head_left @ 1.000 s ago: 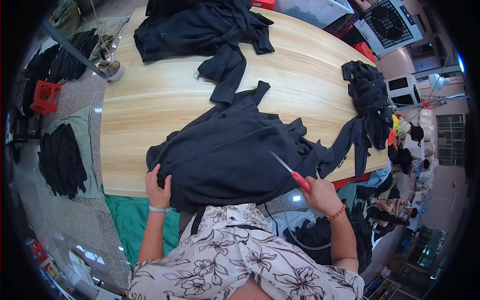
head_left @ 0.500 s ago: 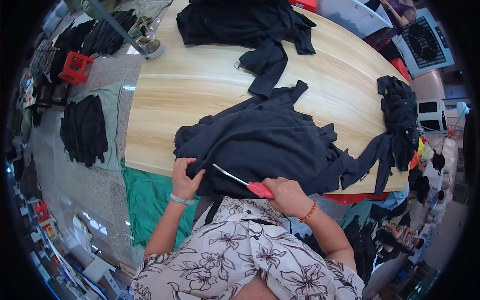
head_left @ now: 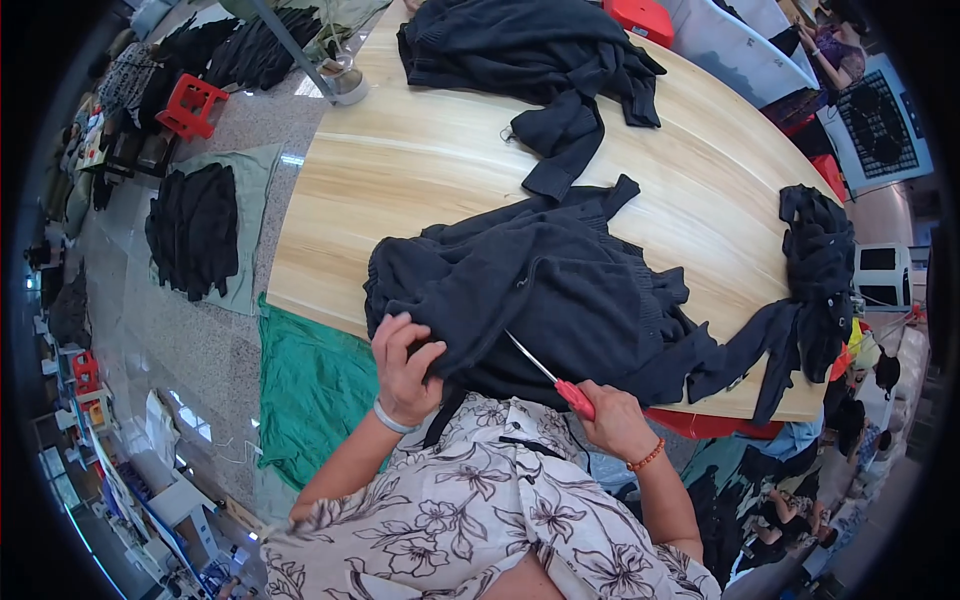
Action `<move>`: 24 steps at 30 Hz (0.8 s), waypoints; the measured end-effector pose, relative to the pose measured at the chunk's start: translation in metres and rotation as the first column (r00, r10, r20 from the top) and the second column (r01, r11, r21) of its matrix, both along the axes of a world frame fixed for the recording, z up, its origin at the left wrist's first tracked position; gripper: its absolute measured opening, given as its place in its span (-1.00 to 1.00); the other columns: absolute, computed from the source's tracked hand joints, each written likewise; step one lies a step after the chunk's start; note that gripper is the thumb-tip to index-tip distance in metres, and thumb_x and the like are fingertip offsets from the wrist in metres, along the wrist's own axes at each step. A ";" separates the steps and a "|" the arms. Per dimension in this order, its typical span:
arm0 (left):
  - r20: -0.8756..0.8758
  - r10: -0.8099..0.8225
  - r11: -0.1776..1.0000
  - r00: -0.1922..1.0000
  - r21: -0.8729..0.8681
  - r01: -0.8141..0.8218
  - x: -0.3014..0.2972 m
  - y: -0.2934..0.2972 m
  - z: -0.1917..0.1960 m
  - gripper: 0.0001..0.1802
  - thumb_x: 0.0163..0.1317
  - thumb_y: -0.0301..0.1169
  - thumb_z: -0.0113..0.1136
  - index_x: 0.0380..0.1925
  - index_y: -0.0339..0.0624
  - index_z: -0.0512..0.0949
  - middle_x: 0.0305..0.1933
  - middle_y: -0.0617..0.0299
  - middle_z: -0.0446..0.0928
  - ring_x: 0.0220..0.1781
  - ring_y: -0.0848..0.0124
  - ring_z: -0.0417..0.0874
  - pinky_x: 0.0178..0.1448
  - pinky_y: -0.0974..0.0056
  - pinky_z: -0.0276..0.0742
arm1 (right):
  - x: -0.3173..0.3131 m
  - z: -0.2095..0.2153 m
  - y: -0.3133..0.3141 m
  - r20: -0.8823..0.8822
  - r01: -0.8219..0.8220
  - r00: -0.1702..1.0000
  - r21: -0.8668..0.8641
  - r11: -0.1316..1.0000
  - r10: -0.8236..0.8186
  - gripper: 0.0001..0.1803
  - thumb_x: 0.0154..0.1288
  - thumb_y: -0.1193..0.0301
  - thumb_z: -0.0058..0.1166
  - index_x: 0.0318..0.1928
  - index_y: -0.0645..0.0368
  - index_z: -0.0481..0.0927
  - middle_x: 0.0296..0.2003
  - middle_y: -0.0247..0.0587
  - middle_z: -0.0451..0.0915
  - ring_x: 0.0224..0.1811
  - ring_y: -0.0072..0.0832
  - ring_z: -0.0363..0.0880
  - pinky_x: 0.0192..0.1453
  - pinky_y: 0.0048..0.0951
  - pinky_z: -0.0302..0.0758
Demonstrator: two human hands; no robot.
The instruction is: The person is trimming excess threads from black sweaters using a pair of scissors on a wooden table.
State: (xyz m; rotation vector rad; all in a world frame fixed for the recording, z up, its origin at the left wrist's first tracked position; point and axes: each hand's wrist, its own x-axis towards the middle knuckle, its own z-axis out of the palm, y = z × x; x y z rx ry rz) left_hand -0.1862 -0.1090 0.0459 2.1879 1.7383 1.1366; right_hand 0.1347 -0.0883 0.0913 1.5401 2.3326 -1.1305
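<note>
Garment: my dark garment [head_left: 540, 290] lies spread and rumpled at the near edge of the tabletop [head_left: 420, 170], its hem hanging over that edge toward my lap.
Left hand: my left hand [head_left: 403, 365] is clamped on a fold of the cloth at the near edge, fingers curled over the top, thumb side under.
Right hand: my right hand [head_left: 612, 420] is closed round the red handle of my scissors [head_left: 550, 375], just off the near edge, a beaded band at the wrist.
Scissors: thin metal blades slant up and left over the cloth; whether they are parted or closed I cannot tell, they are too fine to read.
Risk, fingers: the blade tips point toward my left hand, which sits near them; I judge a forward slip could nick a finger.
Risk, cloth: the knit is bunched in several layers, so I judge a cut meant for a thread could catch the fabric beneath.
Risk, slide: much of the garment hangs off the near edge; if my grip loosens, its weight may drag it down.
Surroundings: a second dark pile [head_left: 530, 50] lies at the far edge, another [head_left: 820, 270] at the right edge, well apart from my hands.
</note>
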 end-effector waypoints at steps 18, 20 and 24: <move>0.799 -0.234 0.902 0.554 -0.035 0.430 0.108 0.119 0.205 -0.67 0.38 -0.48 0.13 0.05 -0.29 0.28 -0.08 0.29 0.42 -0.04 0.59 0.43 0.12 0.50 0.33 | -0.040 -0.049 -0.004 -0.410 -0.391 0.843 -0.024 0.920 0.347 -0.35 0.26 0.23 0.10 0.34 0.10 0.31 0.24 0.21 0.40 0.29 0.01 0.39 0.37 -0.12 0.32; 0.855 -0.237 0.899 0.461 0.013 0.437 0.119 0.118 0.229 -0.62 0.36 -0.47 0.17 0.08 -0.31 0.29 -0.04 0.25 0.46 0.00 0.57 0.47 0.15 0.49 0.35 | -0.042 -0.052 0.010 -0.391 -0.307 0.871 0.036 0.951 0.296 -0.34 0.26 0.23 0.10 0.35 0.09 0.30 0.26 0.20 0.37 0.31 0.00 0.36 0.39 -0.13 0.29; 0.856 -0.286 0.919 0.431 0.119 0.375 0.097 0.131 0.249 -0.48 0.38 -0.34 0.15 0.23 -0.38 0.29 0.10 0.13 0.49 0.15 0.40 0.52 0.29 0.34 0.37 | 0.038 -0.057 0.051 -0.304 0.039 0.952 0.193 0.980 0.022 -0.28 0.25 0.22 0.12 0.39 0.07 0.25 0.34 0.14 0.28 0.40 -0.04 0.23 0.47 -0.16 0.17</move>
